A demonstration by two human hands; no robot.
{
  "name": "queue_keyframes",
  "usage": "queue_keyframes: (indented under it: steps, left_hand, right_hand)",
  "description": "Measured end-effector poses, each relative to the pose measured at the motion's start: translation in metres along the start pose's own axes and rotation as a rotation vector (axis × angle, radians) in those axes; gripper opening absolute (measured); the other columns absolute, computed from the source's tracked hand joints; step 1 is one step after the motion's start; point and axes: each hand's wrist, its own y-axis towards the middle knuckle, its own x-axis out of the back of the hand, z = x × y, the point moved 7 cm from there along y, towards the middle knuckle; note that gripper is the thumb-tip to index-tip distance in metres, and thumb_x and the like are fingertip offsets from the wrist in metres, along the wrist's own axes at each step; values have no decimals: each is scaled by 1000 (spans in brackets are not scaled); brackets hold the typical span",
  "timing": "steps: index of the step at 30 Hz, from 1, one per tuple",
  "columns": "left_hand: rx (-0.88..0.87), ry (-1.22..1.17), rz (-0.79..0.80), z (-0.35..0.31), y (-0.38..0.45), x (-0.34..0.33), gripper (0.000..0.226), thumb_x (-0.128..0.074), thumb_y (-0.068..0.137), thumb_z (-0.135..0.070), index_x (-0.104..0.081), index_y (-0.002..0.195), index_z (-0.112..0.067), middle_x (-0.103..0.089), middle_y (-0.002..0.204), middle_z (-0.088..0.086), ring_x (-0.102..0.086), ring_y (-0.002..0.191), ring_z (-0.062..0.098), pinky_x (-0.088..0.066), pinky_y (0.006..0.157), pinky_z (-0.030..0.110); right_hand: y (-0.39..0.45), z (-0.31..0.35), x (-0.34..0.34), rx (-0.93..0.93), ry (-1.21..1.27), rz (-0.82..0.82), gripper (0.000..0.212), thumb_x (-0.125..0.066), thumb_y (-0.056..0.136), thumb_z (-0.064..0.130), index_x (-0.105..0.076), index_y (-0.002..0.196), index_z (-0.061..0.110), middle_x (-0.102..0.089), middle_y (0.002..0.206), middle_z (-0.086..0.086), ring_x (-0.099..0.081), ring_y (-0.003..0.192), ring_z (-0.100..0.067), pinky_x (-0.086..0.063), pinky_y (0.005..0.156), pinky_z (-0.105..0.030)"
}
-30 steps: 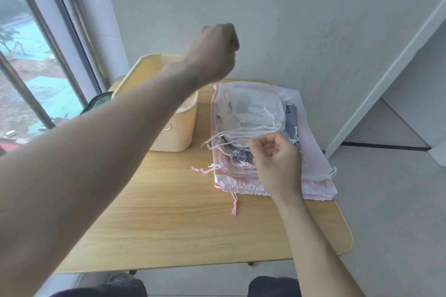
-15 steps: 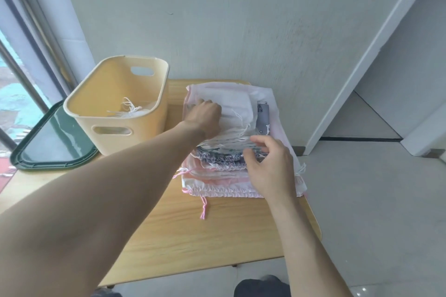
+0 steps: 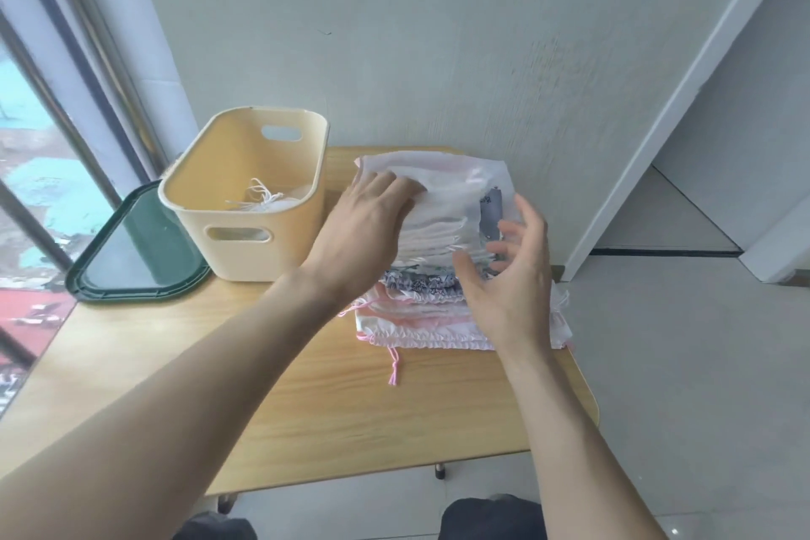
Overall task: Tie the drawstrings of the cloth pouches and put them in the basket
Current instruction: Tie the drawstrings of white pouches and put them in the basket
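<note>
The left hand (image 3: 368, 232) rests flat, fingers straight, on the top white pouch (image 3: 442, 206) of the stack; the right hand (image 3: 508, 276) hovers spread beside it. Lifting carelessly could drag neighbouring pouches off, away from the basket (image 3: 245, 206) at the left.

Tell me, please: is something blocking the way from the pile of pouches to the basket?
Nothing visible blocks it. The basket stands just left of the pouch stack, its top open, with one tied pouch lying at the bottom. The left hand rests on the stack.
</note>
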Motion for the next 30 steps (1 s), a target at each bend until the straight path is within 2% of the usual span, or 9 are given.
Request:
queue_keyframes:
  steps: [2, 4, 6, 8, 12, 16, 22, 26, 30]
  left_hand:
    - [2, -65, 44, -7, -23, 5, 20, -48, 101, -14, -61, 114, -8, -65, 101, 6, -56, 95, 26, -44, 83, 36]
    - [69, -121, 59, -3, -46, 12, 18, -55, 100, -16, -61, 116, -9, -64, 98, -2, -56, 90, 15, -40, 76, 25]
    - [163, -173, 48, 6, -63, 17, 15, -62, 98, -20, -63, 111, -12, -60, 94, -11, -52, 80, 0, -36, 71, 15]
    - [273, -190, 40, 21, -81, 22, 12, -65, 95, -26, -67, 103, -17, -64, 88, -15, -53, 74, -7, -37, 67, 12]
    - [530, -258, 101, 49, -111, 28, 15, -79, 82, -29, -70, 92, -23, -67, 77, -12, -57, 69, -5, -41, 62, 10]
    - [542, -237, 229, 56, -126, 34, 24, -82, 79, -10, -74, 98, -22, -66, 85, -17, -60, 75, -11, -44, 65, 5]
    - [542, -145, 178, 70, -130, 47, 14, -77, 85, -13, -78, 98, -17, -69, 104, -11, -60, 59, -4, -41, 63, 3]
    - [545, -93, 202, 71, -131, 53, 8, -70, 92, -25, -77, 88, -25, -66, 71, -19, -58, 60, -1, -41, 60, 13]
    - [593, -130, 247, 75, -132, 55, 24, -60, 97, -31, -67, 75, -24, -61, 57, -11, -56, 57, 2, -37, 51, 17]
  right_hand:
    - [-2, 5, -7, 59, -37, 56, 80, -84, 80, 18, -41, 147, 30, -42, 130, 1, -54, 108, -4, -51, 88, -21]
    - [-3, 9, -17, 158, -95, 135, 53, -84, 79, 17, -62, 126, 24, -46, 123, 1, -56, 107, -12, -54, 86, -29]
    - [-6, 14, -28, 223, -130, 241, 22, -81, 79, 14, -71, 99, 16, -58, 106, 2, -60, 91, -12, -51, 75, -27]
    - [-16, 19, -41, 257, -132, 335, 14, -81, 78, 13, -71, 89, 14, -65, 90, 4, -61, 81, -11, -47, 70, -24]
    - [-36, 22, -60, 179, -98, 540, 25, -80, 82, 21, -72, 106, 21, -73, 101, 12, -65, 97, -1, -46, 81, -11]
    - [-46, 15, -70, 135, -137, 707, 22, -74, 92, 27, -73, 114, 26, -66, 118, 21, -59, 114, 2, -38, 93, -4]
    - [-44, 14, -62, 78, -70, 608, 17, -85, 80, 27, -71, 89, 23, -72, 111, 15, -64, 106, -1, -49, 88, -17]
    - [-39, 17, -55, 204, -191, 483, 23, -89, 74, 31, -67, 77, 26, -65, 86, 12, -55, 94, -8, -39, 81, -13]
    - [-35, 8, -47, 91, -136, 499, 21, -88, 75, 34, -70, 84, 28, -67, 79, 10, -60, 74, -9, -48, 69, -23]
